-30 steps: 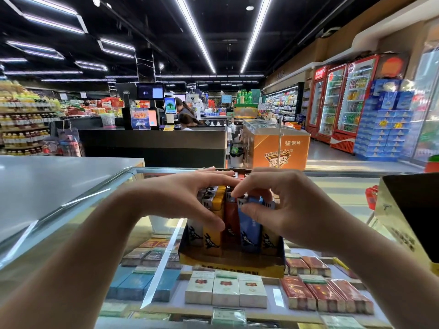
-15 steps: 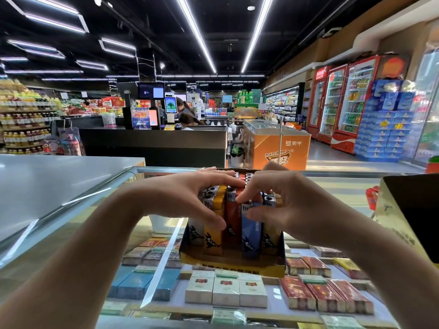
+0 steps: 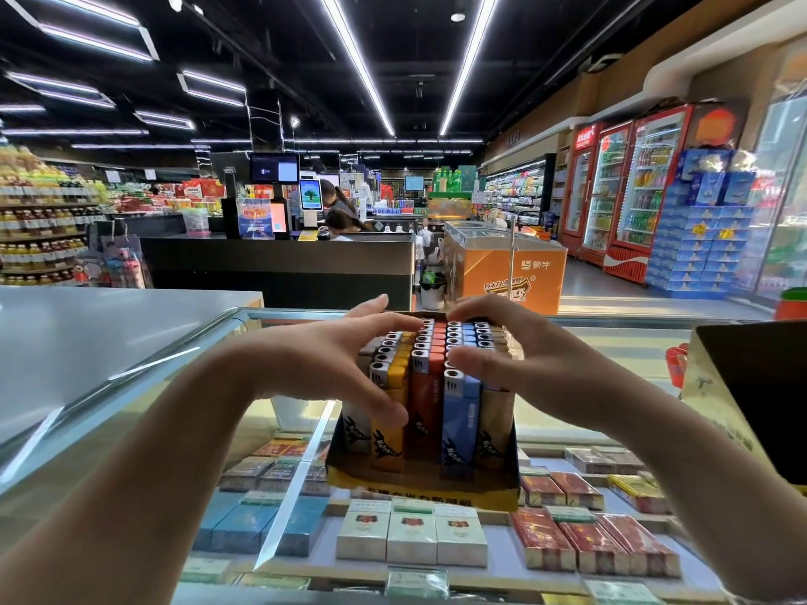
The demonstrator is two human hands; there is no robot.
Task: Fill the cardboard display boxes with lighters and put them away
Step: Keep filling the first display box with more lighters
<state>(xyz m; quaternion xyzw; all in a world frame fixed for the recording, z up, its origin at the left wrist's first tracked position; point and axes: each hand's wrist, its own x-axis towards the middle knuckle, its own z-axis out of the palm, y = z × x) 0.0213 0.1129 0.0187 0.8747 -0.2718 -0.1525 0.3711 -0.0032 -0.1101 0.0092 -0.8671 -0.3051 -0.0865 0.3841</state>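
Note:
A cardboard display box (image 3: 419, 489) with a yellow front lip stands on the glass counter, packed with upright lighters (image 3: 425, 408) in white, yellow, red, blue and tan rows. My left hand (image 3: 332, 360) lies over the left rows with fingers spread, its thumb pressing the front of a yellow lighter. My right hand (image 3: 519, 364) rests flat on the tops of the right rows, its thumb on a blue lighter's cap. Neither hand grips a single lighter.
The glass counter (image 3: 131, 386) shows cigarette packs (image 3: 410, 534) on a shelf beneath. Another dark cardboard box (image 3: 751, 399) stands at the right edge. A grey countertop (image 3: 87, 316) lies to the left. Beyond are checkout desks and drink fridges.
Both hands let go of the blue lighter they were pinching and spread out over the rows. That blue lighter now sits level with the others.

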